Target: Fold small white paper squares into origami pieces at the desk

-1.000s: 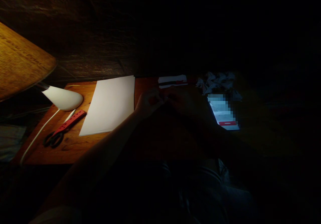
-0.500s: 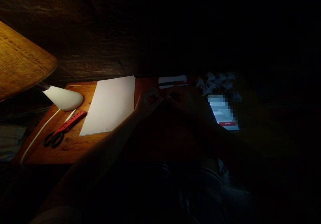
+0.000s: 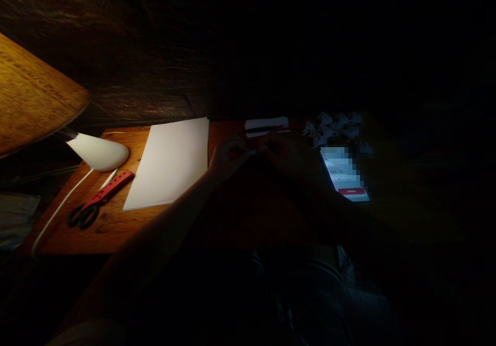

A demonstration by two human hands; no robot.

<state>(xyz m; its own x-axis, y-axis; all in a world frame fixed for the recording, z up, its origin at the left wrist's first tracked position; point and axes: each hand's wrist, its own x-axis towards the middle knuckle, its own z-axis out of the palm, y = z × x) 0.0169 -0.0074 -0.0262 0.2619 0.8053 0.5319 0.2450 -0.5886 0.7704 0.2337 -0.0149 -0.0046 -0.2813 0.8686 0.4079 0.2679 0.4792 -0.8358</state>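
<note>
In deep shadow at the middle of the table, my left hand point(image 3: 229, 157) is closed in a pinch on a small white piece of paper point(image 3: 253, 152), of which only a sliver shows. My right hand point(image 3: 278, 152) is pinched around the other side of the same piece, its fingers almost touching the left ones. Just beyond the hands lie some white paper strips point(image 3: 267, 123) with a dark, slim object point(image 3: 259, 129) across them. Much of the right hand is lost in the dark.
White sheets point(image 3: 170, 160) lie left of my hands. Further left are scissors point(image 3: 83, 215) by a red perforated strip point(image 3: 110, 188) and a lamp's white base point(image 3: 101, 152) with its cord. To the right, a lit phone point(image 3: 343, 175) lies before several folded white paper pieces point(image 3: 333, 127).
My hands stay together in nearly the same place. The right fingers have shifted slightly around the small paper piece; the things on the table have not moved.
</note>
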